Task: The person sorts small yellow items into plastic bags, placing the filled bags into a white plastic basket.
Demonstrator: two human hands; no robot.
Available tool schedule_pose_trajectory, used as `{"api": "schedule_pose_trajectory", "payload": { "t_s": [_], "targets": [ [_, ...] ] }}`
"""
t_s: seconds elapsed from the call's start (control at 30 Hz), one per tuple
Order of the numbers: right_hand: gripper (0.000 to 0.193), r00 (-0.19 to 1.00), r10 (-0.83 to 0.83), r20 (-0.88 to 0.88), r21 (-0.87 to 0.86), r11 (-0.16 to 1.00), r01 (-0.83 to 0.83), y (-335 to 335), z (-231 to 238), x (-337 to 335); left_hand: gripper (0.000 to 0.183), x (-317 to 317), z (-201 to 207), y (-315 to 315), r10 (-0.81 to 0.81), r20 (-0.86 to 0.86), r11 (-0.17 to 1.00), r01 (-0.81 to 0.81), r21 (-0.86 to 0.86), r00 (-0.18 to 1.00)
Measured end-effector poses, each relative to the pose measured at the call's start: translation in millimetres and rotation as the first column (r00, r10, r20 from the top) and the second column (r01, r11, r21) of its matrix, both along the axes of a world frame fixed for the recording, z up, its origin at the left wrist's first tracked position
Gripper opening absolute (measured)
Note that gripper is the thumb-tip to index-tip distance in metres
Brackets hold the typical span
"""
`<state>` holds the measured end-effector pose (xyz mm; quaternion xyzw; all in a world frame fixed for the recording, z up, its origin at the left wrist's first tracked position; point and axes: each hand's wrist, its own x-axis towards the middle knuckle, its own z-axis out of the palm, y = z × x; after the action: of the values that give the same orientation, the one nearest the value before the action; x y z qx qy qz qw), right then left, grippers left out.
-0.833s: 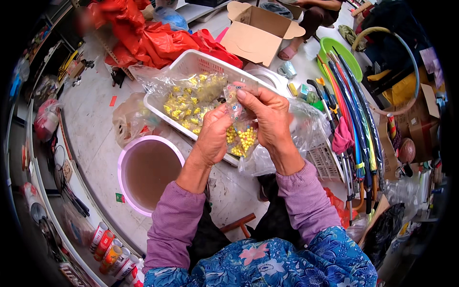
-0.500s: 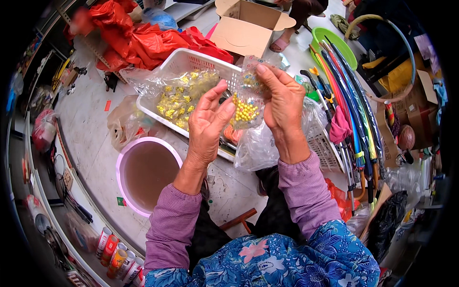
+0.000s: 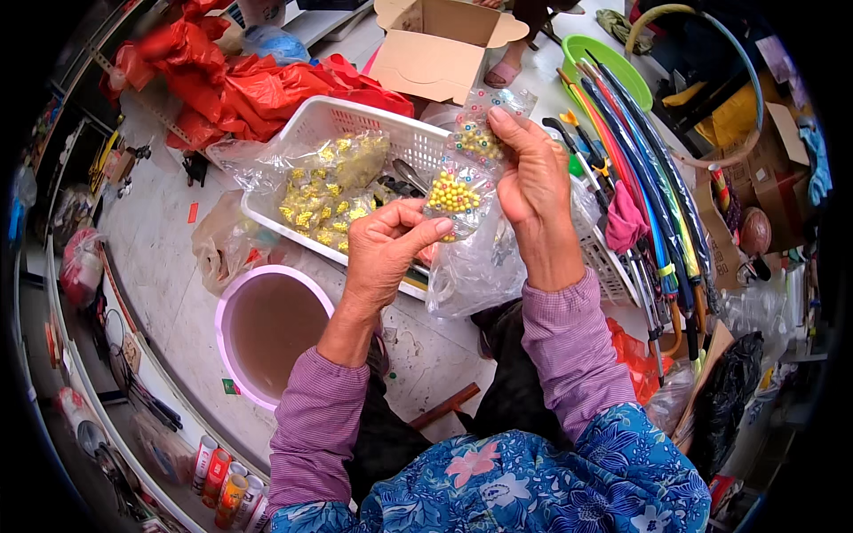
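Left hand [image 3: 378, 253]: half-curled, pinching the lower packet [image 3: 455, 191]
Right hand [image 3: 538, 191]: thumb clamped on the upper packet [image 3: 477, 138]
Packets: 2 clear ones, yellow beads [image 3: 453, 195] inside, over 1 white basket [image 3: 409, 142]
Print: tiny coloured rings on both; lettering on the cans [image 3: 233, 497] too blurry tbh

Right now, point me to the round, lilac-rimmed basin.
In the head view, the lilac-rimmed basin sits left of centre, just below the white plastic basket in the picture and to the left of the left hand.
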<state>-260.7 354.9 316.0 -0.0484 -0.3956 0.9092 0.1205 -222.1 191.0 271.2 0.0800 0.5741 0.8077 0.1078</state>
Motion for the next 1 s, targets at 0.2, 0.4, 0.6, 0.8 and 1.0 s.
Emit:
{"api": "schedule_pose_trajectory", "payload": {
  "t_s": [0.2, 0.4, 0.6, 0.8, 1.0],
  "targets": [
    [0.026, 0.993, -0.101, -0.066, 0.103, 0.989, 0.107, -1.0, -14.6, -0.9, 0.041, 2.3, 7.0, 11.3, 0.075, 0.066, 0.987, -0.083, 0.137, 0.995],
    [0.040, 0.990, 0.111, -0.090, 0.074, 0.992, -0.104, -9.4, 0.9, 5.4, 0.050, 3.5, 5.4, 9.8, 0.108, 0.067, 0.982, -0.117, 0.149, 0.992],
    [0.032, 0.932, 0.344, 0.118, 0.193, 0.912, -0.361, 0.8, -16.7, 10.9, 0.048, 0.6, 5.8, 12.2, 0.122, 0.031, 0.983, -0.125, 0.136, 0.992],
    [0.030, 0.992, 0.069, -0.106, 0.236, 0.971, -0.042, 48.9, -3.2, 0.9, 0.047, 3.2, 2.3, 17.9, 0.010, 0.207, 0.997, 0.005, -0.072, 0.978],
    [0.021, 0.959, -0.271, 0.084, 0.296, 0.926, 0.235, 117.0, -60.7, 4.9, 0.059, 0.0, -55.1, 28.5, -0.081, 0.208, 0.879, 0.168, -0.446, 0.975]
  ]
}}
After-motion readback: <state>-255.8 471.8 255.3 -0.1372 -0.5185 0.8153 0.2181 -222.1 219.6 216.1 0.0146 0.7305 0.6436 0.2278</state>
